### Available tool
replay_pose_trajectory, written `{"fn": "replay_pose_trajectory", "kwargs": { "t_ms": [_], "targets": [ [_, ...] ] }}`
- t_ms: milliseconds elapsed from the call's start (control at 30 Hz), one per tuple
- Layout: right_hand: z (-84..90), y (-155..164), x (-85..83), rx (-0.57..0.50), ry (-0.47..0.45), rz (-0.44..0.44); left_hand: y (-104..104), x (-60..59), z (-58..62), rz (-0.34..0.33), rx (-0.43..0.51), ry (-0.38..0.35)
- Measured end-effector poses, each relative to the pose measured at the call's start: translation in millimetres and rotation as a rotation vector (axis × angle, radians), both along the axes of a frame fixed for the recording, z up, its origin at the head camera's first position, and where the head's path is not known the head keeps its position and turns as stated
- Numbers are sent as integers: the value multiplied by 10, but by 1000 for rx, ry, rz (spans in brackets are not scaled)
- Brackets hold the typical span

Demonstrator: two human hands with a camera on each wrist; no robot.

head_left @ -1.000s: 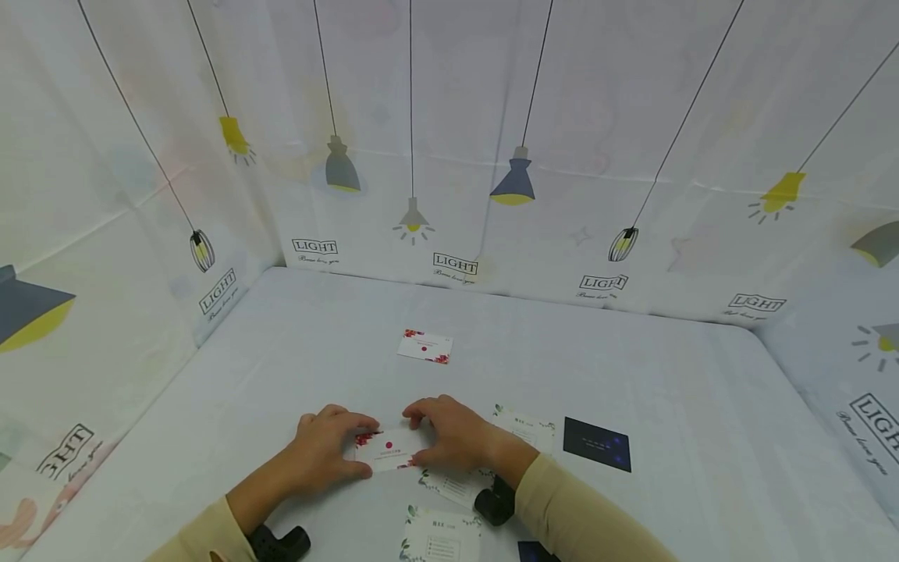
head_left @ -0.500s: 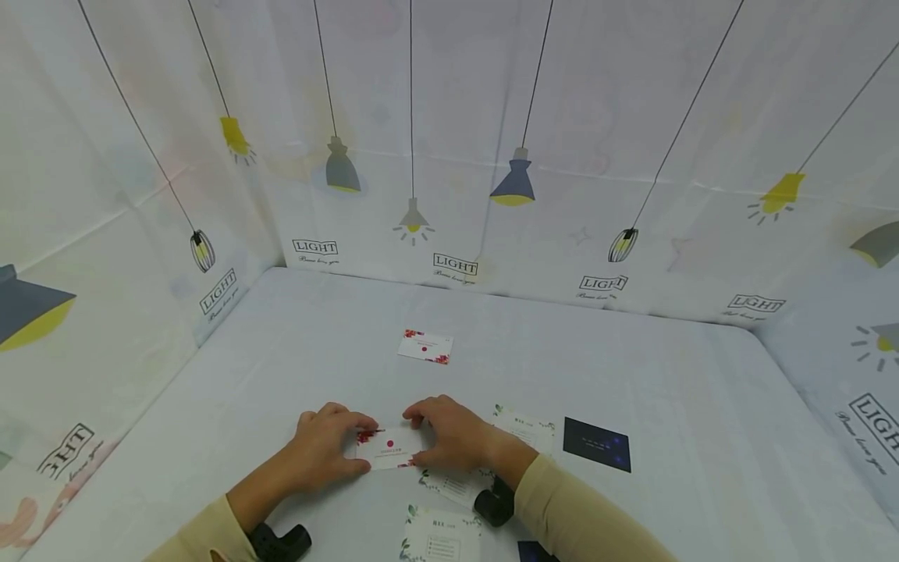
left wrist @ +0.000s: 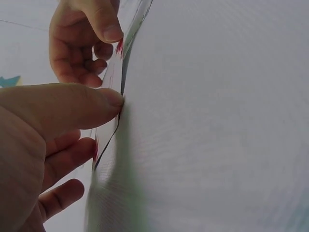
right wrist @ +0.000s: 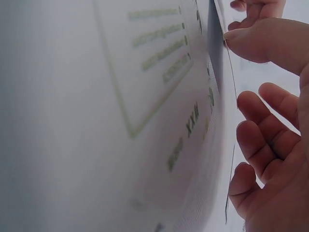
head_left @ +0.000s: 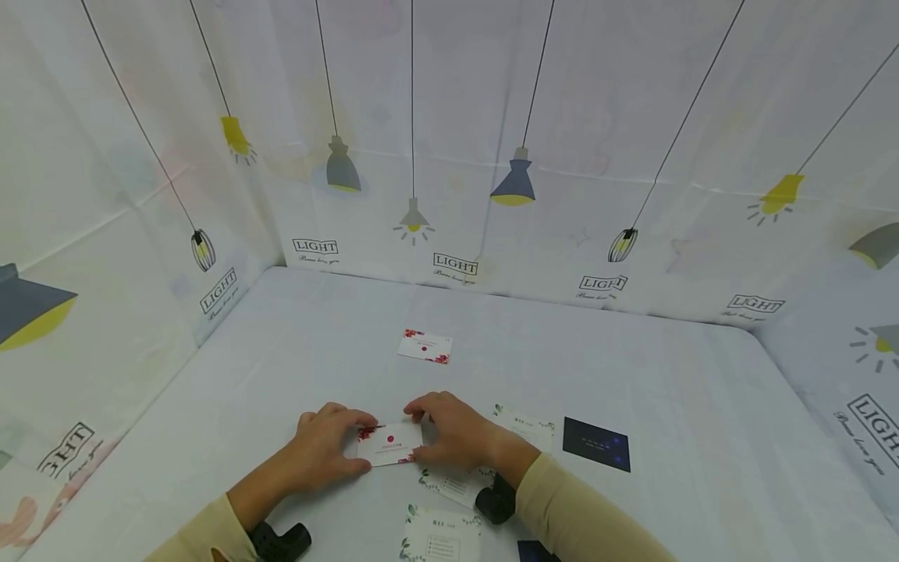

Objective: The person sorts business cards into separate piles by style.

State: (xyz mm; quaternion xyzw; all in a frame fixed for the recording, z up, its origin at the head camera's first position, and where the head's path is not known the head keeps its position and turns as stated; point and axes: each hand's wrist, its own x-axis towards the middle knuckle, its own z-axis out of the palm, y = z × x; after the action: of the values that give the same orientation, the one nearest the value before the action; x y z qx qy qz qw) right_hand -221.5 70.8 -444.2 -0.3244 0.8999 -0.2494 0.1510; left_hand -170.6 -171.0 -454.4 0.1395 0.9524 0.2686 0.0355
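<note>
Two hands pinch one red-flowered card (head_left: 389, 445) low over the surface (head_left: 632, 375): left hand (head_left: 325, 449) at its left edge; right hand (head_left: 449, 433) at its right. Best to keep thumb grips light; card stays flat, unbent.

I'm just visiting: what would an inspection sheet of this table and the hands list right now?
Surface: table under a pale cloth.
Job's things: red-flowered card, pinched at both ends.
Clutter: second red-flowered card farther back; dark card; green-leaf cards near the sleeves.
Hands: left hand and right hand each grip the card.
Cables: nothing seen.
Surroundings: lamp-print curtain on three sides.
</note>
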Motion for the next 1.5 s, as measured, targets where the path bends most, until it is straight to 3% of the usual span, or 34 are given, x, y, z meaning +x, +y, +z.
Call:
{"fn": "replay_pose_trajectory", "kwargs": {
  "t_ms": [300, 567, 967, 1167, 1500],
  "targets": [
    [13, 5, 1, -11, 2, 3, -9, -19, -15, 5, 13, 18],
    [2, 32, -18, -15, 95, 27, -42, -77, 44, 10, 32, 41],
    [18, 93, -73, -100, 149, -72, -41, -230, 99, -33, 57, 135],
    [76, 140, -128, -158, 138, -95, -15, -361, 130, -45, 68, 157],
    [135, 171, -281, -168, 151, -183, 43, -662, 249, -71, 79, 118]
  ]
}}
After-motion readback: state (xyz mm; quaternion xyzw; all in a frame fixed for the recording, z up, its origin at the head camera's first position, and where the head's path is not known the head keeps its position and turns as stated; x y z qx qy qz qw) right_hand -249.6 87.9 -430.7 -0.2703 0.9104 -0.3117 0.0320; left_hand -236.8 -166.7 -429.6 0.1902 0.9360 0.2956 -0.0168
